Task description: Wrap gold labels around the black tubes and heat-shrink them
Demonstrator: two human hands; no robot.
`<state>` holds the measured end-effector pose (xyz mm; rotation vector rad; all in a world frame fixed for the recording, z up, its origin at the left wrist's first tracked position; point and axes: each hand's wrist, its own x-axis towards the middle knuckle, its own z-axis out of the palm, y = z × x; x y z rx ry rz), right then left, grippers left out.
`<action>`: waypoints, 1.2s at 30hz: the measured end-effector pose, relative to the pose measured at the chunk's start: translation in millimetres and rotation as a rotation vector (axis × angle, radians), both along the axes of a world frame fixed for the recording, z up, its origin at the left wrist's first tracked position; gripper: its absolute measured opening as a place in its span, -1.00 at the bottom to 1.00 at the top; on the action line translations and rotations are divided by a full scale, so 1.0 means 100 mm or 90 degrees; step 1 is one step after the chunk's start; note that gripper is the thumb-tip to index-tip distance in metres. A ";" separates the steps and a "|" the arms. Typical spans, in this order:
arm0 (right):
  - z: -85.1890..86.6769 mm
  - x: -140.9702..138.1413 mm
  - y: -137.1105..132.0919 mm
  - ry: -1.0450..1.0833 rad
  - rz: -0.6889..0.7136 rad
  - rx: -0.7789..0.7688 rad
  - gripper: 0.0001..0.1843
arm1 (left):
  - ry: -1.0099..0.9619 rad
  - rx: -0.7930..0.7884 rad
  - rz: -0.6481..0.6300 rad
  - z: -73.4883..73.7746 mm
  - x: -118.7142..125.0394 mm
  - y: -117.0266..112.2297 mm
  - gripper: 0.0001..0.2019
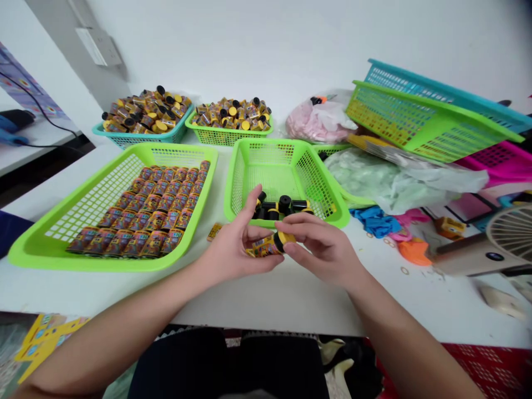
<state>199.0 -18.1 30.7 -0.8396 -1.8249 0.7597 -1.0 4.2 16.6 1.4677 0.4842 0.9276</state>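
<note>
My left hand (239, 244) and my right hand (320, 246) both grip a small labelled canister (268, 245) with a yellow and black cap, low over the white table (266, 293). The right fingers pinch the capped end, and the left fingers hold the printed body. Just behind my hands, several black-capped canisters (278, 208) lie in a green mesh basket (241, 177). A wider green basket (112, 160) to the left holds tight rows of labelled canisters (141, 213). A small yellow printed piece (215, 231) lies between that basket and my left hand.
Loose canisters fill a teal basket (141, 137) and a green basket (224, 136) at the back. Stacked lime and teal baskets (428, 124) and plastic bags (394, 183) crowd the right. Blue gloves (374, 221) lie near a beige fan (490, 249).
</note>
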 end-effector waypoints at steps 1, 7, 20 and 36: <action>0.01 0.00 0.00 0.005 0.010 0.001 -0.69 | -0.016 -0.025 -0.033 0.01 -0.01 0.00 0.15; 0.06 0.02 -0.01 0.036 0.027 0.107 -0.67 | -0.067 -0.126 -0.166 0.07 -0.07 0.03 0.17; -0.02 -0.10 -0.03 -0.119 -0.018 0.309 -0.59 | -0.060 -0.113 -0.026 0.10 0.01 -0.07 0.36; -0.14 -0.32 -0.15 -0.210 -0.171 0.449 -0.33 | 0.036 -0.075 -0.093 0.17 0.07 -0.13 -0.01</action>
